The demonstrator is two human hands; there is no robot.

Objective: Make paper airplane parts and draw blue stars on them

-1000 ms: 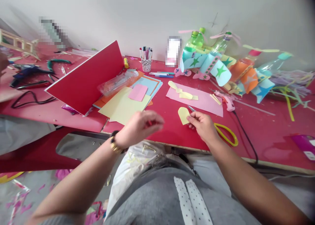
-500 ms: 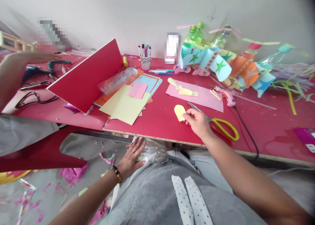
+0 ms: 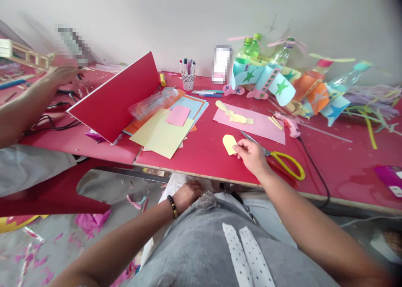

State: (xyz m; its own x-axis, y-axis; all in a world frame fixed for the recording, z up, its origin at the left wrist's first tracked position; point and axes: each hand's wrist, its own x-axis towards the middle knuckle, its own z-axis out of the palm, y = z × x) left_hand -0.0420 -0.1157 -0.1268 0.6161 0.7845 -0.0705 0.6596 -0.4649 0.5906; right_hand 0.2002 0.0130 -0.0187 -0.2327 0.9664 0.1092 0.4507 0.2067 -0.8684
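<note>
My right hand [image 3: 253,155] pinches a small pale yellow paper piece [image 3: 229,144], rounded at its top end, just above the red table. Beside that hand lies a pair of scissors [image 3: 287,162] with yellow handles, its blades partly behind my fingers. My left hand [image 3: 187,195] rests low on my lap by the table edge, fingers curled; whatever may be in them is hidden. Beyond my right hand, a pink paper sheet [image 3: 266,131] carries a twisted pale yellow paper strip [image 3: 237,118] and short wooden sticks [image 3: 275,122].
A pink glue gun [image 3: 291,124] with a black cord lies right. Coloured paper sheets [image 3: 161,134], a plastic bottle [image 3: 153,104] and a leaning red board [image 3: 117,101] stand left. Decorated bottles [image 3: 281,80] line the back. A co-worker's arm [image 3: 29,98] reaches in at far left.
My left hand has gone from spread fingers to curled ones and shifted right on my lap. My right hand stays nearly still with the paper piece. The co-worker's arm has moved right.
</note>
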